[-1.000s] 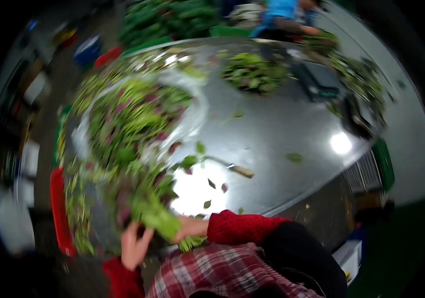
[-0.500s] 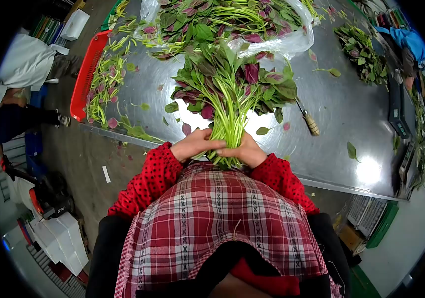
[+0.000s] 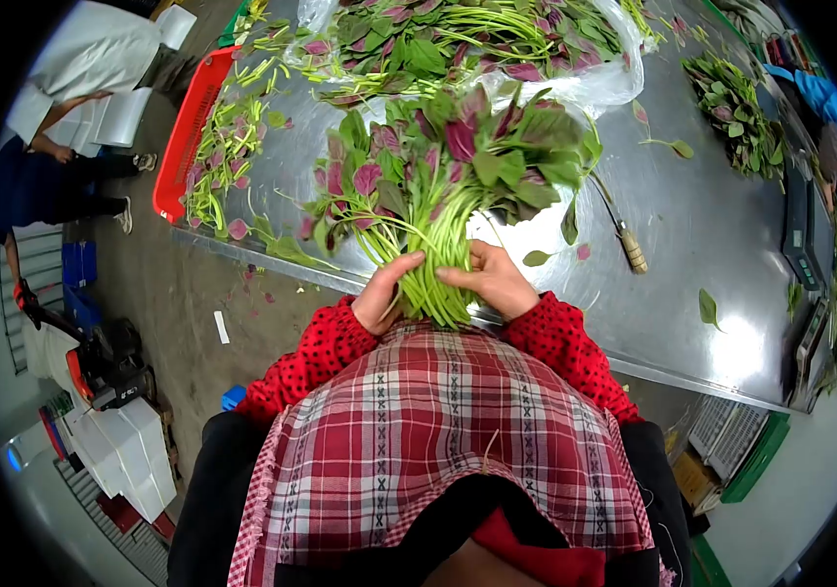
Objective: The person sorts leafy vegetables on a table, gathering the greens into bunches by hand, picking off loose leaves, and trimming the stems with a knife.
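Between my hands is a bunch of amaranth (image 3: 438,235) with green and purple leaves, its pale green stem ends pointing toward my apron. My left hand (image 3: 387,292) closes around the stems from the left. From the right, my right hand (image 3: 497,282) grips them, its thumb lying across the front. Some leaves on the left side splay outward. A wooden-handled blade (image 3: 632,249) lies on the metal table (image 3: 673,303), right of the bunch. Behind the bunch, a clear plastic bag (image 3: 624,83) lies opened under a heap of loose amaranth (image 3: 497,29).
A red basket (image 3: 184,157) stands at the table's left edge beside scattered trimmings (image 3: 228,161). Another amaranth bunch (image 3: 736,117) lies at the right, near a digital scale (image 3: 802,235). At left, a person in dark clothes (image 3: 32,191) stands near a pallet jack (image 3: 96,362).
The bunch has been lifted slightly and its leaves have spread to the left. My hands have moved a little apart around the stems. The view has shifted slightly.
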`<action>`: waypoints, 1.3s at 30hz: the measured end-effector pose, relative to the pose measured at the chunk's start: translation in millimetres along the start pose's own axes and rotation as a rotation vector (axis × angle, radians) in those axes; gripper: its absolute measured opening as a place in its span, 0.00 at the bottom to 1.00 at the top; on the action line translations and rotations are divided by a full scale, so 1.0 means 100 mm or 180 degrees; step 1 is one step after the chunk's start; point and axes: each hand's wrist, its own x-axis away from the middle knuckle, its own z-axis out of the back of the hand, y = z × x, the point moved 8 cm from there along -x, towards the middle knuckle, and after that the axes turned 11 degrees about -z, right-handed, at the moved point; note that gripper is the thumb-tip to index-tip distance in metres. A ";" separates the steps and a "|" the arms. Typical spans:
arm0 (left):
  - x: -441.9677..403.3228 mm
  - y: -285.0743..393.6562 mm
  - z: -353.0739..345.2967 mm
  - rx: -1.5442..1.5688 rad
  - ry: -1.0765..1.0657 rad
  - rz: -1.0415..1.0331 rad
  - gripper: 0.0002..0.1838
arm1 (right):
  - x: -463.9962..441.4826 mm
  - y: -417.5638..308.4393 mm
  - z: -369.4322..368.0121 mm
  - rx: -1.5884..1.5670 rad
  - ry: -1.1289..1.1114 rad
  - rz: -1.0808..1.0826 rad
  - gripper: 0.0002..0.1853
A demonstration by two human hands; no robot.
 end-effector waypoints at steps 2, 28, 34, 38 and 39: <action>0.03 0.24 -0.05 -0.1153 0.0043 -0.0806 0.21 | -0.01 0.00 -0.05 0.0230 0.0036 0.0117 0.24; 0.16 0.51 0.07 -0.2001 -0.0289 -0.0666 0.23 | -0.11 0.06 -0.13 0.0544 -0.0147 0.0001 0.17; 0.00 0.36 0.05 -0.1845 -0.0418 -0.1559 0.36 | 0.00 -0.07 -0.21 0.1341 -0.0030 0.0179 0.19; 0.07 0.57 0.04 -0.1682 -0.0236 -0.1367 0.31 | -0.09 -0.09 -0.21 0.0189 0.0168 0.0074 0.18; 0.08 0.48 -0.03 -0.1789 -0.0132 -0.1279 0.29 | -0.12 0.05 -0.10 0.0148 0.0206 0.0157 0.18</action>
